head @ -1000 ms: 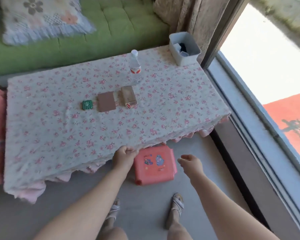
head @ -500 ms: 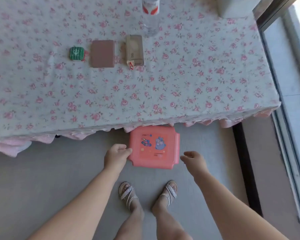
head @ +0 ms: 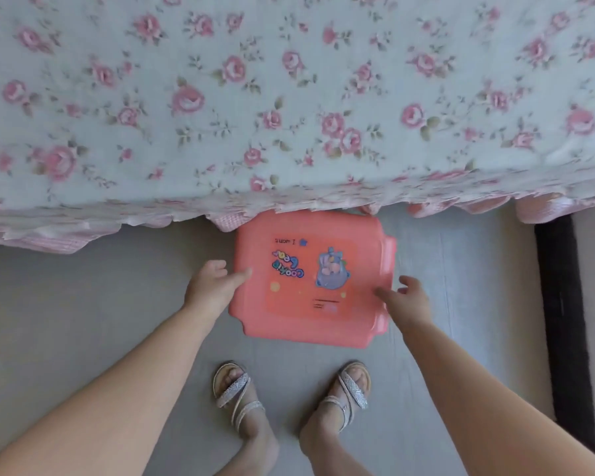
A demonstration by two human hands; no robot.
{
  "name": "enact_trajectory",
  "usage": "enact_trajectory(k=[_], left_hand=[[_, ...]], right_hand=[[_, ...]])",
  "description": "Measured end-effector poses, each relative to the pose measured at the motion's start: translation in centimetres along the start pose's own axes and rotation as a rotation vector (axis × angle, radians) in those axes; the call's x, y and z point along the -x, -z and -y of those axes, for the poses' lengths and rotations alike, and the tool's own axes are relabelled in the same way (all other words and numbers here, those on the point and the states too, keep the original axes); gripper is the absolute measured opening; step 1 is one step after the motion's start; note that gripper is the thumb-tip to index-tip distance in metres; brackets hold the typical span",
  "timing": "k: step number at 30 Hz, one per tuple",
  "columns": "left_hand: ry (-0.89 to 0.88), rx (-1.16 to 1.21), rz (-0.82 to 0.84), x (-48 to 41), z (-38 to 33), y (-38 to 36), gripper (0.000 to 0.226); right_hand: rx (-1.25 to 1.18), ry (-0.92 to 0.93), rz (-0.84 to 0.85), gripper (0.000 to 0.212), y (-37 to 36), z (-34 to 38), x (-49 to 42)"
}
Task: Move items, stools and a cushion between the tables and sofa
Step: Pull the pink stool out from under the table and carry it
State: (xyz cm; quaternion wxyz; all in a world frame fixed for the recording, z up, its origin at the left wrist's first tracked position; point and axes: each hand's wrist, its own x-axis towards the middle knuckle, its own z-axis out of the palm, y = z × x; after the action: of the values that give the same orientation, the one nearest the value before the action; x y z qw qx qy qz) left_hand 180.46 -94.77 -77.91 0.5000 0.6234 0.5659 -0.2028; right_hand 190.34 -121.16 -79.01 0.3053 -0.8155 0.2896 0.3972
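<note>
Stool: coral plastic stool (head: 310,280) on the grey floor (head: 83,304), at 12 o'clock from the sandalled feet (head: 236,393); its 12 o'clock edge sits under the floral cloth (head: 289,97) of the bench.
Left grip (head: 210,286): at the stool's 9 o'clock rim, thumb on top, fingers curled at the side, pinching it.
Right grip (head: 409,300): at the 3 o'clock rim, thumb on top, fingers spread and blurred; cannot tell whether it holds.
</note>
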Motion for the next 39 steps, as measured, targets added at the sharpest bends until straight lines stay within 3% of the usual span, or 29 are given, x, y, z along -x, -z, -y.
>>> enact_trajectory(k=[3,4,9,15,21,29,39], left_hand=[[-0.008,-0.006,0.108,-3.2,0.2,-1.7,0.059],[-0.004,0.003,0.118,-3.6,0.1,-2.0,0.057],[0.04,0.077,0.144,-4.7,0.7,-3.1,0.075],[0.009,0.09,0.106,-2.4,1.7,-2.5,0.054],[0.001,0.101,0.124,5.6,1.1,0.3,0.047],[-0.036,0.14,0.123,19.9,-2.0,8.0,0.054],[-0.161,0.227,-0.008,35.5,-3.6,20.3,0.048]], right_hand=[[-0.019,-0.011,0.031,0.097,-0.9,0.1,-3.0],[-0.045,-0.009,0.05,0.096,-1.0,0.2,-3.5],[-0.226,-0.018,0.152,0.068,-1.7,-0.7,-5.3],[-0.261,-0.026,0.166,0.065,-0.7,-1.5,-3.0],[-0.252,-0.023,0.129,0.061,3.7,-1.8,4.9],[-0.24,0.047,0.145,0.058,10.9,0.8,19.9],[-0.16,0.29,0.239,0.056,15.3,7.1,37.2]])
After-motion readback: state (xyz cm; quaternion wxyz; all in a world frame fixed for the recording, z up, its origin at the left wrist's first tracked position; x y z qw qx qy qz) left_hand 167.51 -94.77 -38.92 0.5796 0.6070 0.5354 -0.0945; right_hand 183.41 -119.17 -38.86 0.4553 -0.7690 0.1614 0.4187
